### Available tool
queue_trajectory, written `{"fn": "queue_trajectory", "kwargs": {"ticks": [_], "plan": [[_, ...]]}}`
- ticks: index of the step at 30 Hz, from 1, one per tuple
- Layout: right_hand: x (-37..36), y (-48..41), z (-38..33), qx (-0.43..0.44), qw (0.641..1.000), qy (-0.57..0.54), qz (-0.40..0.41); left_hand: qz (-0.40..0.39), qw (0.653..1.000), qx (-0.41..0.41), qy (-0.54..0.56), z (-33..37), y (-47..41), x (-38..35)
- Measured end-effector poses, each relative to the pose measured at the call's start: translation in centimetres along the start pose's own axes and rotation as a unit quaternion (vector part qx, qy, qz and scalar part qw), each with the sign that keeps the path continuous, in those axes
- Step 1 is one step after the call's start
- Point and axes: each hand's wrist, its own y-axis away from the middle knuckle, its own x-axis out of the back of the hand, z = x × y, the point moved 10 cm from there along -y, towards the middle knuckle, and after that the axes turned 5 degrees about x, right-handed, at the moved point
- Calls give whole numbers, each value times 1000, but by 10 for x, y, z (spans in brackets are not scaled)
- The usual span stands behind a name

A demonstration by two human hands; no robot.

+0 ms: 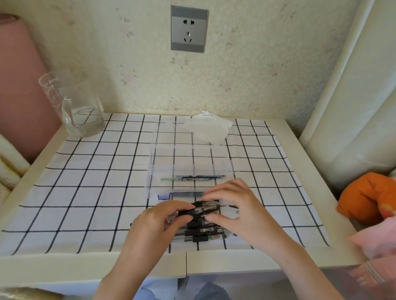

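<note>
The left hand (161, 219) pinches one black pen (189, 212) in a narrow grip above the pile of pens (202, 231) at the table (78, 193) edge, while the right hand (229, 204) cups the pile steady before the clear box (183, 160)

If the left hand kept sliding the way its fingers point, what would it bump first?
Probably the right hand, whose thumb lies just across the black pen the left hand pinches; depth is hard to judge.

A home — floral wallpaper (256, 59) with a wall socket (189, 29), a small tabletop (58, 145) under a checked cloth (89, 181), a glass jug (73, 104) — pink bedding (390, 237) beside it.
</note>
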Motion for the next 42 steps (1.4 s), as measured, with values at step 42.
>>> {"fn": "queue_trajectory", "kwargs": {"ticks": [42], "plan": [[7,26,22,-157,937,-292,112,-29,999,22,4,-3,0,-6]]}}
